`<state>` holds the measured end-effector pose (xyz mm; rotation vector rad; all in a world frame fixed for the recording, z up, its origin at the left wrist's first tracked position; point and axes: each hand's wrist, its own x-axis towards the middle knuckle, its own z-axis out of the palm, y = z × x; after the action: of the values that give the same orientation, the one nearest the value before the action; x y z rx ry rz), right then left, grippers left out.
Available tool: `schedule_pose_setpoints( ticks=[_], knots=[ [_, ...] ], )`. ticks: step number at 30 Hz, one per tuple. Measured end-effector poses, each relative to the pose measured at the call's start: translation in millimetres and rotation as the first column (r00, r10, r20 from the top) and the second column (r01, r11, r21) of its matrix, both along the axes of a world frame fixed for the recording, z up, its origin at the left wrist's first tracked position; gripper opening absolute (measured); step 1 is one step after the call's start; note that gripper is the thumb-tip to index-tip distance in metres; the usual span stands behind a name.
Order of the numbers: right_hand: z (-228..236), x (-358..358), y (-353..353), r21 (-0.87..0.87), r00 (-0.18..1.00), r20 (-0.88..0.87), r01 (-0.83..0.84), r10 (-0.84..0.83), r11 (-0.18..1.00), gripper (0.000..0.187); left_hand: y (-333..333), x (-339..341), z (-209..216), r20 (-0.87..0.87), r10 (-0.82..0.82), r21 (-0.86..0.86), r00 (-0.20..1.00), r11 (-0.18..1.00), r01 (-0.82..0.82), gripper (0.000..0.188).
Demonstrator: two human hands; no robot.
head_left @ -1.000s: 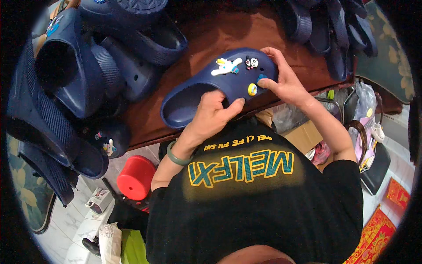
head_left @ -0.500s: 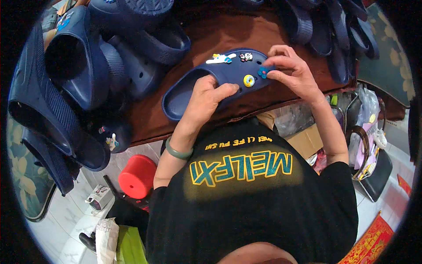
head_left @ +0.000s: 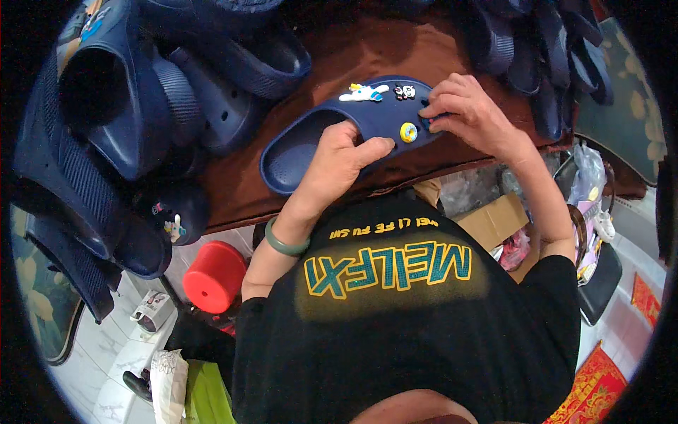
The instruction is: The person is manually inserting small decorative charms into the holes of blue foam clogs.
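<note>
Blue flower charm now nearly hidden at the toe of the navy clog
So a moment ago that charm was in plain sight, but now the right hand has bunched in over it, fingers pinching it as far as I can tell; can't see if it's seated, so I wouldn't call that bit done. Left hand still clamps the clog's near side, thumb on top, over the brown-covered desk. Yellow ring charm sits just beside.
</note>
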<state>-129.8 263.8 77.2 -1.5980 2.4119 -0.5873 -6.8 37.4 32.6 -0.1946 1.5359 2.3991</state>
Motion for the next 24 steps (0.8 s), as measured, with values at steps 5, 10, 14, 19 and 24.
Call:
schedule_pose_setpoints(
  ticks=[5,10,14,19,24],
  knots=[
    [-29.0,28.7,3.5,-0.171,0.968,0.09,0.248,-0.236,0.953,0.023,-0.4,-1.8,0.5,-0.007,-0.029,-0.075,1.0,0.997,0.028,0.028],
    [-54.8,59.5,-12.7,-0.363,0.839,0.043,0.518,-0.542,0.774,0.027,-1.3,-2.2,3.8,0.024,-0.021,-0.058,1.0,0.998,0.022,0.028],
    [-56.3,61.1,-8.5,-0.377,0.8,0.114,0.583,-0.588,0.72,0.036,-2.8,-0.8,7.4,0.061,-0.005,-0.053,0.998,0.999,0.008,0.029],
    [-33.1,50.0,3.4,-0.335,0.698,0.605,0.66,-0.383,0.673,0.036,-3.7,1.4,5.2,0.062,0.0,-0.04,0.998,0.999,0.003,0.029],
    [-38.2,47.4,3.2,-0.316,0.836,0.345,0.531,-0.427,0.786,0.018,-2.8,0.7,5.7,0.061,-0.013,-0.042,0.998,0.999,0.015,0.03]
  ],
)
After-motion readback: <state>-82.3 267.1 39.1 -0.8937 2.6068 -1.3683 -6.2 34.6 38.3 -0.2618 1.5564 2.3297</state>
